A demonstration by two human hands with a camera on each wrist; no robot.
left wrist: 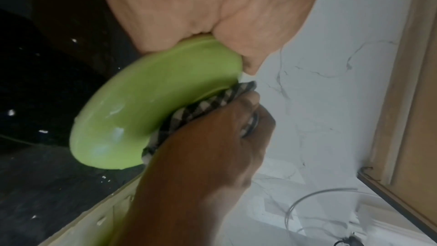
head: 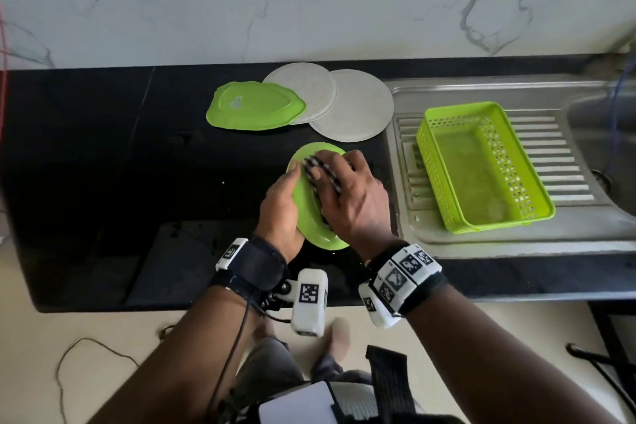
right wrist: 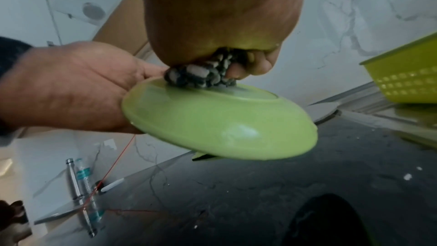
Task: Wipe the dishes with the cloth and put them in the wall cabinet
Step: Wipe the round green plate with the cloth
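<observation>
Left hand (head: 280, 208) gripping rim of round lime-green plastic plate (head: 311, 213) tilted above black stone counter (head: 103, 155), right hand (head: 349, 196) fingers curled around checked black-and-white cloth (head: 316, 170) pressed onto plate face, other plates at 12 o'clock.

The checked cloth (head: 321, 179) is mostly hidden under the right hand (head: 351, 196).

A glossy green plastic plate (head: 311, 213) meets a checked woven cloth (head: 318, 170) above a polished black stone counter (head: 103, 155). Nearby lie two matt, speckled grey plates (head: 358, 107), a perforated green plastic basket (head: 481, 162) on a brushed steel drainboard (head: 568, 217), and a smooth veined marble wall (head: 309, 0).
</observation>
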